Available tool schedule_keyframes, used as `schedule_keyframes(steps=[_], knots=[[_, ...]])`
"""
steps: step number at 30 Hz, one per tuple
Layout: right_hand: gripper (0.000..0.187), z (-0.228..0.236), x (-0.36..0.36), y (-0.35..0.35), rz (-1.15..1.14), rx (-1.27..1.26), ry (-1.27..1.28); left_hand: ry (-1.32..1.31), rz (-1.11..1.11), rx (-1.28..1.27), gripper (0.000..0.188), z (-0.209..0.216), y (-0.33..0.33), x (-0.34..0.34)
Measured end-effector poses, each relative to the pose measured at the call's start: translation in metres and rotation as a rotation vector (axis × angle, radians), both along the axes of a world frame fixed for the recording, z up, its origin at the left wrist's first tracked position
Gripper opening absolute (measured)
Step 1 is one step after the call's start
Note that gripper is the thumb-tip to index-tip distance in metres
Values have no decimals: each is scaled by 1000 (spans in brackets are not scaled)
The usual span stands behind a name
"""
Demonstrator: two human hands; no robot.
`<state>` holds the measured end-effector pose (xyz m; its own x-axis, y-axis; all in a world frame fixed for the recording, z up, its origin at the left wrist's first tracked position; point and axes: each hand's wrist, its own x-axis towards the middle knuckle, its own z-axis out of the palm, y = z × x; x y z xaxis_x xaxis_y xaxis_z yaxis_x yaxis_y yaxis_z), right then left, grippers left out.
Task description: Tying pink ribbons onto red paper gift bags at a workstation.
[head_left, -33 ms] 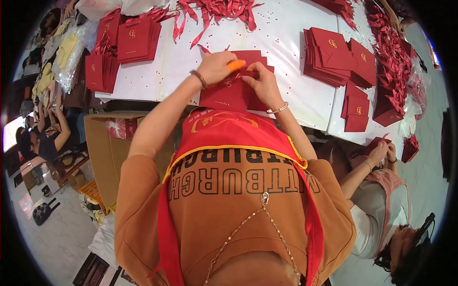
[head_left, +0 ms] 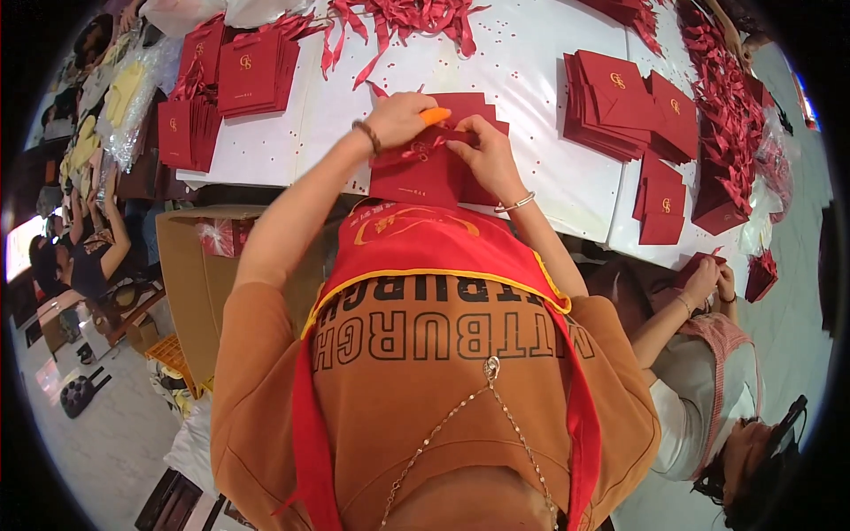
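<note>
Dark red paper bags (head_left: 412, 183) with gold print lie in a loose stack at the table's front edge, under both hands. My left hand (head_left: 397, 122), with a brown bracelet at its wrist, is closed around a small orange tool (head_left: 435, 116) over the top of the front bag; the tool's tip is hidden. Close beside it, my right hand (head_left: 487, 152) pinches a red ribbon (head_left: 440, 141) at the bag's upper edge. A stretch of that ribbon hangs across the bag's front below my left hand.
Bag stacks stand on the white table (head_left: 522, 71) at left (head_left: 252, 80) and right (head_left: 611, 102). Loose red ribbons (head_left: 412, 22) lie at the far side. An open cardboard box (head_left: 190, 283) is below left. At right, a co-worker's hands (head_left: 704, 281) handle a red item.
My left hand has shifted slightly left and the orange tool with it. More ribbon shows on the bag's front. My right hand has hardly moved.
</note>
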<state>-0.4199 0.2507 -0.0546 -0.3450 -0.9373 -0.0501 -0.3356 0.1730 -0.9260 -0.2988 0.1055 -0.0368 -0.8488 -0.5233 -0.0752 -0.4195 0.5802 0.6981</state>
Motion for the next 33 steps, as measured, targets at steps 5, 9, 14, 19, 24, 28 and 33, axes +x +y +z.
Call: schedule_keyframes(steps=[5,9,14,19,24,28,33], knots=[[20,7,5,-4,60,-96,141,-378,-341,419,23,10,-28,-19],[20,-3,5,-4,37,-132,148,-278,-205,453,20,1,-21,-19],[21,3,5,-2,35,-123,150,-46,120,150,28,-8,-29,-19],[22,6,5,-1,10,-110,92,-207,160,162,34,-7,-48,-12],[23,3,3,-2,-1,-118,126,-7,59,150,24,-16,-33,-6],[23,7,4,-1,1,-92,321,-7,109,322,30,-16,-32,-12],[26,-4,8,-2,-4,-261,469,-351,-96,194,36,-6,-24,-23]])
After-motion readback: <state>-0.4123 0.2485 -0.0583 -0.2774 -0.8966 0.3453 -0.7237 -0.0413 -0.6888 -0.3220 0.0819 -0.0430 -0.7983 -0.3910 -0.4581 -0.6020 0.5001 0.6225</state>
